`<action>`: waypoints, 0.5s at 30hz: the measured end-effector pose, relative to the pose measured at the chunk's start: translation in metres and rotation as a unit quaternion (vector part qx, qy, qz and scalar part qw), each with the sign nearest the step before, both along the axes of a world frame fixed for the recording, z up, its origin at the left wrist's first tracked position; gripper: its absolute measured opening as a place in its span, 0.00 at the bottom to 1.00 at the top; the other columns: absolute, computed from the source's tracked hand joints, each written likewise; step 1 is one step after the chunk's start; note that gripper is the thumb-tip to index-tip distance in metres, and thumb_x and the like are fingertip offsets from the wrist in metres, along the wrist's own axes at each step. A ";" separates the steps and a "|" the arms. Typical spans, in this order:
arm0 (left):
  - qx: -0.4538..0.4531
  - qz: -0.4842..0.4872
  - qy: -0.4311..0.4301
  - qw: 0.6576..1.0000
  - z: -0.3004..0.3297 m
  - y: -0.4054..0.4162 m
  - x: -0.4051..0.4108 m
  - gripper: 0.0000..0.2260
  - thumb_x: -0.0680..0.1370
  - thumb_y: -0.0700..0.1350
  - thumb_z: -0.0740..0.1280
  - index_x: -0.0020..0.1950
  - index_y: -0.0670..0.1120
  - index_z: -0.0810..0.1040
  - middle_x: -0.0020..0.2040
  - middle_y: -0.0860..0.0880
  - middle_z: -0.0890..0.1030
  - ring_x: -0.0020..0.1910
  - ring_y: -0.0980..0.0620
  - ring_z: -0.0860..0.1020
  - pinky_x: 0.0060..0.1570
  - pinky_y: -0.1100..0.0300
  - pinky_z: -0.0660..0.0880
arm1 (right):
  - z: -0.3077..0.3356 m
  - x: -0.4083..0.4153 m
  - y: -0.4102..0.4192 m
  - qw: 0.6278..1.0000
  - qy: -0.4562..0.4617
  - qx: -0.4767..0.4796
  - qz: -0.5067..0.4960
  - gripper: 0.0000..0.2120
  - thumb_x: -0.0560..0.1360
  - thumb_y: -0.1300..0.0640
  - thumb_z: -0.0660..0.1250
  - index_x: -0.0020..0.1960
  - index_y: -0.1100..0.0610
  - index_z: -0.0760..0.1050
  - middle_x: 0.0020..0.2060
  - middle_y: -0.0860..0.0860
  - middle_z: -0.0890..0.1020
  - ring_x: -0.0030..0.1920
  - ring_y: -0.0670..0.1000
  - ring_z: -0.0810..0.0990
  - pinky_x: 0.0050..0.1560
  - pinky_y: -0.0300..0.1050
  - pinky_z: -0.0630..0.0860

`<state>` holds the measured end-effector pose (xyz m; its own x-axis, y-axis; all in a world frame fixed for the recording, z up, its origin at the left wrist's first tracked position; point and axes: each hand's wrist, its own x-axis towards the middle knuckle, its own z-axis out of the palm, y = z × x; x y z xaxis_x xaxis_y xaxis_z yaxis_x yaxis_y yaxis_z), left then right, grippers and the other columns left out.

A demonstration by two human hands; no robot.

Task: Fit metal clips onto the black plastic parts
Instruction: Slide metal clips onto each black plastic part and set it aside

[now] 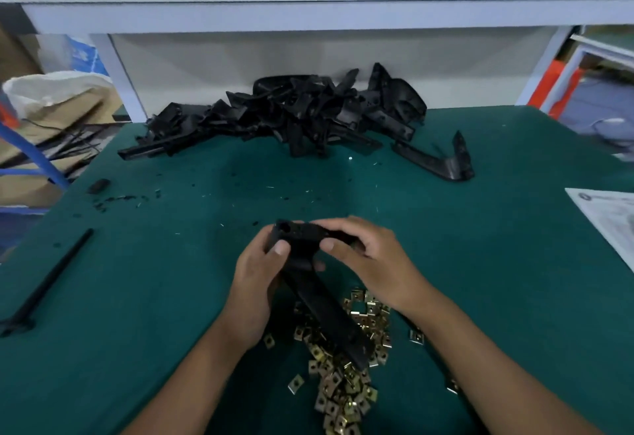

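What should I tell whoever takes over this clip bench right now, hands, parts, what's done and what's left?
Left hand and right hand both grip one black plastic part, held above the green table.
The loose metal clips lie in a heap on the table under the held part, near the front edge.
The pile of black parts sits at the back of the table; one separate black part lies to its right.
Done: cannot tell whether a clip is on the held part.
Left: clip the held part, then work through the pile.
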<state>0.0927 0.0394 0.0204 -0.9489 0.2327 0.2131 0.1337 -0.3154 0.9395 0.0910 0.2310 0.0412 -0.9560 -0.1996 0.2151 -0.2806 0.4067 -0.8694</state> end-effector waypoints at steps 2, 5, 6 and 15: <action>-0.008 0.008 -0.001 1.000 0.000 0.001 0.000 0.15 0.78 0.54 0.70 0.59 0.46 0.80 0.50 0.41 0.84 0.44 0.42 0.84 0.44 0.54 0.81 | -0.001 0.001 0.000 1.000 0.005 0.003 0.015 0.16 0.77 0.37 0.67 0.63 0.38 0.79 0.52 0.35 0.81 0.57 0.41 0.80 0.54 0.37 0.72; 0.009 0.008 -0.014 1.000 -0.004 0.003 0.000 0.14 0.79 0.54 0.71 0.58 0.46 0.81 0.50 0.40 0.85 0.41 0.41 0.85 0.41 0.56 0.81 | 0.001 0.001 0.000 0.995 -0.038 -0.088 0.014 0.15 0.77 0.41 0.66 0.63 0.41 0.78 0.44 0.42 0.79 0.47 0.46 0.79 0.48 0.38 0.73; 0.011 0.008 -0.019 1.000 -0.005 0.003 -0.002 0.14 0.78 0.55 0.71 0.57 0.47 0.81 0.50 0.39 0.85 0.41 0.41 0.86 0.41 0.57 0.81 | 0.003 -0.001 0.001 0.984 -0.069 -0.166 0.017 0.15 0.77 0.47 0.64 0.62 0.46 0.77 0.44 0.45 0.78 0.45 0.50 0.77 0.46 0.40 0.72; 0.037 -0.038 -0.060 0.997 -0.013 0.004 -0.006 0.18 0.76 0.57 0.74 0.55 0.45 0.80 0.48 0.39 0.85 0.37 0.46 0.83 0.36 0.57 0.79 | 0.000 -0.013 0.020 0.852 -0.260 -0.452 0.049 0.20 0.78 0.80 0.51 0.59 0.64 0.73 0.51 0.57 0.86 0.54 0.52 0.85 0.53 0.42 0.82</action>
